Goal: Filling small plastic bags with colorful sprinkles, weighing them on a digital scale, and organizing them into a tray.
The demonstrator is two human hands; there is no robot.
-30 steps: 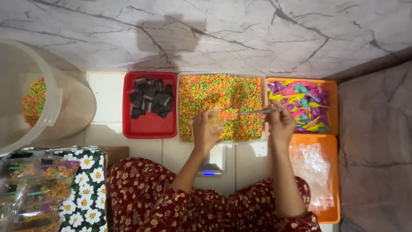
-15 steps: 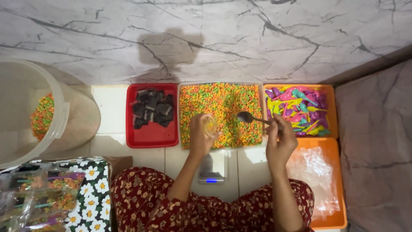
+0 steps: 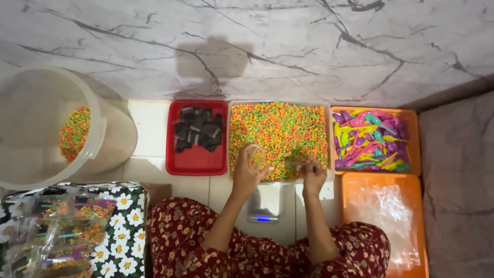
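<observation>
My left hand (image 3: 247,172) holds a small clear bag (image 3: 257,157) with some colourful pellets in it, at the near edge of a clear tray (image 3: 278,106) full of orange, green and yellow pellets. My right hand (image 3: 313,175) grips a metal spoon (image 3: 294,164) by its handle, the bowl pointing left toward the bag, low over the pellets. A small digital scale (image 3: 264,205) lies on the floor between my forearms, just below the tray.
A red tray (image 3: 196,159) holds dark small packets. An orange tray (image 3: 376,138) holds colourful plastic spoons; another orange tray (image 3: 386,216) holds clear bags. A large clear bucket (image 3: 46,128) with pellets stands left. Filled packets lie on a flowered cloth (image 3: 67,231).
My right hand has drawn the spoon back toward me and down to the tray's near edge. Both hands now sit closer together; the view shifted slightly.
</observation>
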